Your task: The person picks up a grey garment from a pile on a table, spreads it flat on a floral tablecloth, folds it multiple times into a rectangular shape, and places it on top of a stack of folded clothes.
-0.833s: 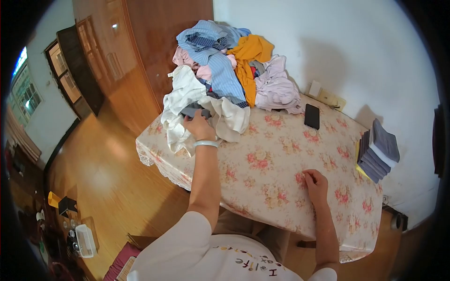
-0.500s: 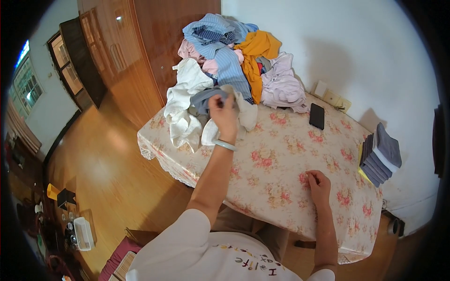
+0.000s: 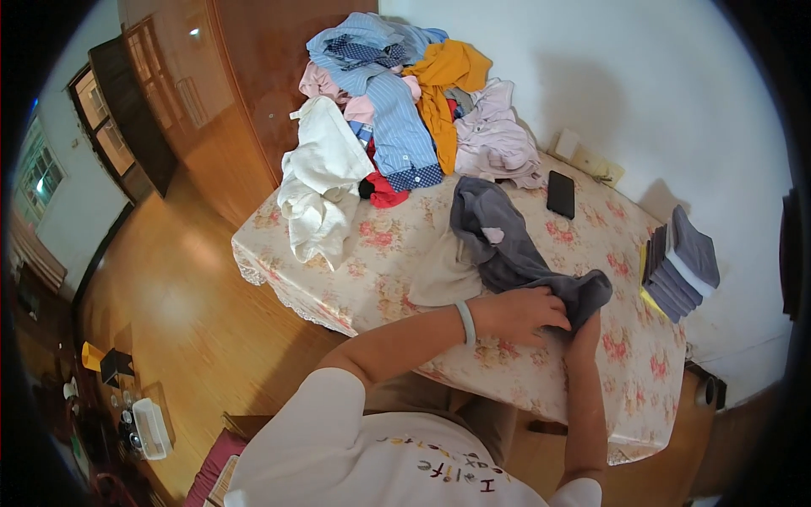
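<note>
Head view: from my distant seat I watched the person's two hands come close together at the near side of the table, both on a dark grey garment (image 3: 507, 232). The left hand (image 3: 522, 318), with a pale bracelet (image 3: 466, 323) on its wrist, lay back up with curled fingers touching the garment's near edge; I could not tell whether they pinched it. The right hand (image 3: 585, 336) was mostly covered by the bunched near end of the cloth, so I could not tell whether it was closed on anything.

The grey garment stretched from the hands away toward the pile, a small pale pink patch on it, and partly overlapped a cream cloth (image 3: 443, 275) spread on the flowered tablecloth (image 3: 380, 283).

Beyond, against the cabinet (image 3: 291, 63) and the wall, I saw heaped clothes: a blue striped garment (image 3: 401, 127) reaching down the front, an orange one (image 3: 441, 76), a lavender one (image 3: 498, 139) at the right, and a white one (image 3: 325, 169) at the left, with a red piece (image 3: 389, 194) at the foot. A black phone (image 3: 561, 195) lay near the lavender garment, and a stack of folded grey cloths (image 3: 680, 270) stood by the wall at the right.
</note>
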The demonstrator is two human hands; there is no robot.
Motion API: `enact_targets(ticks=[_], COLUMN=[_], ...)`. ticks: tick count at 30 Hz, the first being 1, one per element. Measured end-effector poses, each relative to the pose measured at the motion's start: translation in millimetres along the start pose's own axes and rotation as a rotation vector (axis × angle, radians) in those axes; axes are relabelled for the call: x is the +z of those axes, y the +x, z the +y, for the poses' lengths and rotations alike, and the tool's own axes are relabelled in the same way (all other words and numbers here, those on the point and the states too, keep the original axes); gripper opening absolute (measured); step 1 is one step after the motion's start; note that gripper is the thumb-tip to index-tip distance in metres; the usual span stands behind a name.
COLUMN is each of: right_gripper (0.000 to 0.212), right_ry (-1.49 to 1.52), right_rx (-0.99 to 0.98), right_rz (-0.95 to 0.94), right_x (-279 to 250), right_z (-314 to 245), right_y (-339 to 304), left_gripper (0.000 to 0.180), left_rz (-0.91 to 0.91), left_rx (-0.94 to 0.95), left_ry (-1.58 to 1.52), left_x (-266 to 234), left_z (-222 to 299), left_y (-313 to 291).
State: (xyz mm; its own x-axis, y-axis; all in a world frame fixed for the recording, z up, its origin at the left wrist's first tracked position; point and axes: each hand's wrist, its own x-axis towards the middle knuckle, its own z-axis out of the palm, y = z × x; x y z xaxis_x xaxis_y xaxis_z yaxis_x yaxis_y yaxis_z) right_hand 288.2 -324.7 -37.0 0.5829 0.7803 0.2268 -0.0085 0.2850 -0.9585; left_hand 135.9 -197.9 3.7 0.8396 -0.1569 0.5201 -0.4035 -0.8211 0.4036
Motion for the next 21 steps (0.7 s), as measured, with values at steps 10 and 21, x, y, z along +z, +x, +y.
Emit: enact_targets(ticks=[10,21], right_gripper=[0.062,0.039], right_ry=[0.633,0.232], right_rx=[0.194,-0.125], right_rz=[0.075,0.541], right_x=[-15.3,-30.5], right_z=[-8.2,-21.9], right_y=[12.3,11.5], left_gripper=[0.027,0.029], left_rz=[0.216,0.592], left_rx=[-0.156,-0.443], left_ry=[0.025,0.407], left_x=[-41.6,-98.2], left_z=[-12.6,-52.5], left_y=[-1.1,-41.3])
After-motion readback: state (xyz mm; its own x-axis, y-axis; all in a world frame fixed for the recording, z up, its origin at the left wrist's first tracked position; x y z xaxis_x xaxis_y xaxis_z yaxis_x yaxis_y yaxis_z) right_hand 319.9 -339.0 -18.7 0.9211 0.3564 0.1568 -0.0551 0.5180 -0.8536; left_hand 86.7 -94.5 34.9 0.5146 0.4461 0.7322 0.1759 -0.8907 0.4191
